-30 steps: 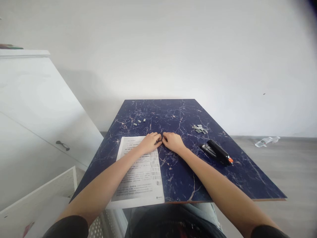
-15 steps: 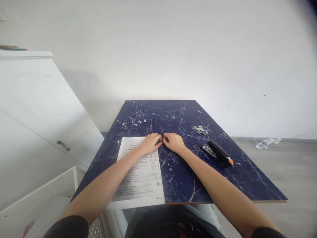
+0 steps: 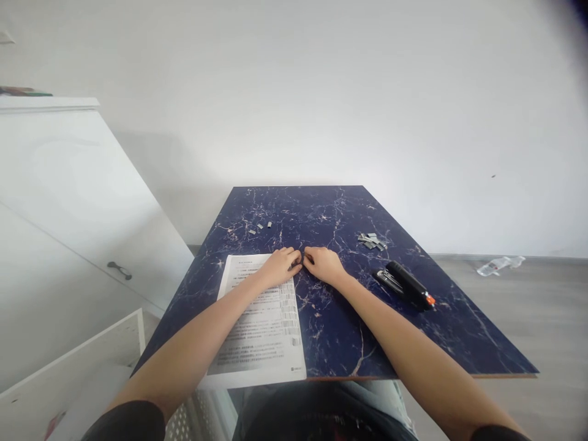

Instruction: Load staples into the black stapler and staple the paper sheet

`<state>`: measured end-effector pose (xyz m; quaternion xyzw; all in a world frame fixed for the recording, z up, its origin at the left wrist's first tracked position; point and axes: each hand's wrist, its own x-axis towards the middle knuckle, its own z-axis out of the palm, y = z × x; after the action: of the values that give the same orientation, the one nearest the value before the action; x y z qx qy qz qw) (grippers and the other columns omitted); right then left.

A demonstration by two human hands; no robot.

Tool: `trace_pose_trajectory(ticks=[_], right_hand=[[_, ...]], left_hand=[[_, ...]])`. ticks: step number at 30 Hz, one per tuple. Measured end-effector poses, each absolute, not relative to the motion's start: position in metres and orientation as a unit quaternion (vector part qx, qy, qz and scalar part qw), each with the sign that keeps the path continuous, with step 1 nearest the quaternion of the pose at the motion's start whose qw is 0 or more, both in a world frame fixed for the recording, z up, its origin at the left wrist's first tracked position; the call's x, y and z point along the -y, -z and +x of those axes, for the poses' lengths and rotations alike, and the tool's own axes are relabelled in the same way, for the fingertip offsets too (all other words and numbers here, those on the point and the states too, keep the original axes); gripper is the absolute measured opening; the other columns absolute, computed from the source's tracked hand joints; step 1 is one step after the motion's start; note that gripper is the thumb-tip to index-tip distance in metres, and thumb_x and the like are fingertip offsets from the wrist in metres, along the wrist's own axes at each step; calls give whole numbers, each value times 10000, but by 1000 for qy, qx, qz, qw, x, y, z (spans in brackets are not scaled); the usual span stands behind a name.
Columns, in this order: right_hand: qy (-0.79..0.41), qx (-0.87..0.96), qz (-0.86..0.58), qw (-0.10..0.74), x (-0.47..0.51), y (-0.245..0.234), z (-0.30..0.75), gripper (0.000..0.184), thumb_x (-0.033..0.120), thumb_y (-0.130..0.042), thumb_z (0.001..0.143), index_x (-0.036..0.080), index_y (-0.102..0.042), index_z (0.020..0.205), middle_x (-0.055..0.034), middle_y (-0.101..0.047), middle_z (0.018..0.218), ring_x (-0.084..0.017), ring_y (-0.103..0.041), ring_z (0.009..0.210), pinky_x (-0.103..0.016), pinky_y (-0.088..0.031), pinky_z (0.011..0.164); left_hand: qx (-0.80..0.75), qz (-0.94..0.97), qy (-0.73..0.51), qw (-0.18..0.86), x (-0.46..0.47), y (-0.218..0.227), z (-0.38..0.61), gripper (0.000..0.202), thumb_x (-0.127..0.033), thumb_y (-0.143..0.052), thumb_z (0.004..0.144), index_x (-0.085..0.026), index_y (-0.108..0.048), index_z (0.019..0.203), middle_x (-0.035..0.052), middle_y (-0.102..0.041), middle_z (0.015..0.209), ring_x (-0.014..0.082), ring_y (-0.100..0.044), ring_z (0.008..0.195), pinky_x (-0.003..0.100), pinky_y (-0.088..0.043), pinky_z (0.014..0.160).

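The paper (image 3: 264, 364) lay on the surface (image 3: 335, 337), partly beneath the left grip (image 3: 280, 266), probably light, bendy, best lifted by its near edge. That and the right grip (image 3: 323, 264) curled (around what, I couldn't tell).

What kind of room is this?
It looks like a room in a home, maybe a study corner, though I can't be sure. There's a white cabinet by a plain wall, and printed pages on a blue marble-patterned table.
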<state>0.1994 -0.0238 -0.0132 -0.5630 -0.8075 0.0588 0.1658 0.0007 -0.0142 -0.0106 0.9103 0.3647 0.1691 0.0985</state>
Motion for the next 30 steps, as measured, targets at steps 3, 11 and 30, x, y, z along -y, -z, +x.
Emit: trace_pose_trajectory(ticks=[3, 11, 30], right_hand=[[-92, 845, -504, 155, 21, 11, 210, 148, 265, -549, 902, 206, -556, 767, 5, -608, 774, -133, -510, 686, -250, -276, 612], [-132, 934, -322, 83, 29, -26, 249, 256, 287, -574, 918, 189, -518, 687, -5, -549, 754, -127, -480, 655, -259, -337, 644], [-260, 762, -591, -43, 43, -57, 385, 581, 576, -727, 689, 255, -621, 1161, -117, -659, 1159, -308, -652, 952, -396, -509, 778]], left_hand=[[-364, 914, -161, 81, 13, 13, 1, 149, -347, -490, 982, -211, -551, 978, 47, -583, 932, 217, -550, 875, 340, -414, 782], [-369, 915, -144, 69, 15, 13, 1, 148, -339, -467, 993, -214, -547, 997, 51, -573, 973, 219, -540, 909, 343, -395, 799], [-383, 901, -153, 133, 16, 8, 1, 132, -335, -485, 975, -221, -550, 969, 34, -591, 955, 212, -540, 899, 359, -395, 812]])
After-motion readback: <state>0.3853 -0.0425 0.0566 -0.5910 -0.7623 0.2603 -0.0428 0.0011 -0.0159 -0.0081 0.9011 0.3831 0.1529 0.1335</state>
